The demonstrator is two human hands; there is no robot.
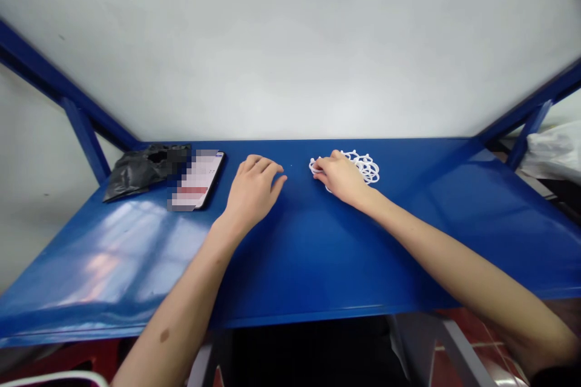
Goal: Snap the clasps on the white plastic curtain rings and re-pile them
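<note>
My right hand [341,176] rests over the left side of a loose pile of white rings [367,168], each a thin loop with what looks like a small knob. Its fingers are bent together at a white ring [312,166] whose edge shows beside the fingertips; the palm hides part of the pile. To the left, my left hand [256,184] hovers over or lies on the blue table, palm down, holding nothing. Its thumb stands apart from the loosely curved fingers, and a gap of table separates it from the rings.
A phone [200,181] with a lit, partly blurred screen lies left of my left hand. Beyond it is a crumpled black plastic bag [140,172]. The blue table [299,266] meets a pale wall at the back, with blue struts [86,135] at both sides. White plastic [556,151] shows at far right.
</note>
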